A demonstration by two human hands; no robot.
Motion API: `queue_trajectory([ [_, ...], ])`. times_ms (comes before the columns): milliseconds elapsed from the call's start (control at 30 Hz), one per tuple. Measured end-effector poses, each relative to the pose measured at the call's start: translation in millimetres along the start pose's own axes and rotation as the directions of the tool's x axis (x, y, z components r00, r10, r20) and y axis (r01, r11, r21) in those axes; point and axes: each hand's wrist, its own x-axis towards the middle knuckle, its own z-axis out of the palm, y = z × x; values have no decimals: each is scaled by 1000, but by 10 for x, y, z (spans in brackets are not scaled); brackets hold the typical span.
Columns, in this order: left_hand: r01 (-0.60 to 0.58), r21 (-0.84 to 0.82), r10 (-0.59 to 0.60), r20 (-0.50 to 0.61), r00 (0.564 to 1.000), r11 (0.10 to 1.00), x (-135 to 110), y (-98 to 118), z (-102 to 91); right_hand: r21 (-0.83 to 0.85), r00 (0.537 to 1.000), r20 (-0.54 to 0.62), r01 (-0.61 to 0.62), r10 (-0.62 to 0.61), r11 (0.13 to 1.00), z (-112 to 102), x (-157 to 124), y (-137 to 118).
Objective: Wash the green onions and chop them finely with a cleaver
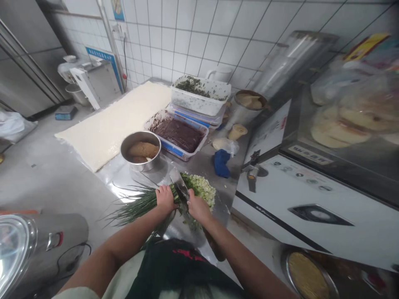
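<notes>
A bunch of green onions [139, 204] lies across the metal table, its long green tops pointing left. My left hand [165, 198] is closed over the bunch near its cut end. In my right hand [198, 207] is a broad-bladed kitchen knife [178, 182], fingers wrapped around its handle. The blade stands against the onions just right of my left hand. Chopped green onion [202, 190], pale and green bits, is heaped to the right of the blade. The knife's handle is mostly hidden by my fingers.
Behind the onions stand a round metal pan [141, 166] of brown filling and a plastic tub [183, 153] of dark paste. A large dough sheet [118, 120] covers the table's left. A tub of chopped greens [199, 104] sits behind. A blue cloth-like item [221, 163] and white machine [296, 195] are right.
</notes>
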Motion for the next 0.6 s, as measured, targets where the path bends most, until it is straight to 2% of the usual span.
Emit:
queue_trajectory([
  [100, -21, 23, 24, -127, 992, 1000, -159, -38, 27, 9, 999, -48, -13, 13, 1000, 4, -62, -15],
  [167, -14, 24, 17, -160, 987, 1000, -256, -87, 80, 29, 997, -56, -42, 43, 999, 9, -120, 1],
  [233, -3, 21, 6, -158, 987, 1000, -300, -144, 139, 50, 996, -57, -63, 66, 997, 7, -184, 33],
  [333, -15, 19, 17, -131, 991, 1000, -220, -223, 183, 64, 996, -70, -52, 56, 997, 0, -278, 70],
  [500, -136, 12, 137, -58, 989, 991, 25, -299, 130, 16, 998, -55, 26, -25, 1000, 10, -357, 56],
  [600, -177, -11, 176, -81, 981, 984, -3, -285, 122, -12, 995, -40, 86, -87, 996, -4, -360, 57],
])
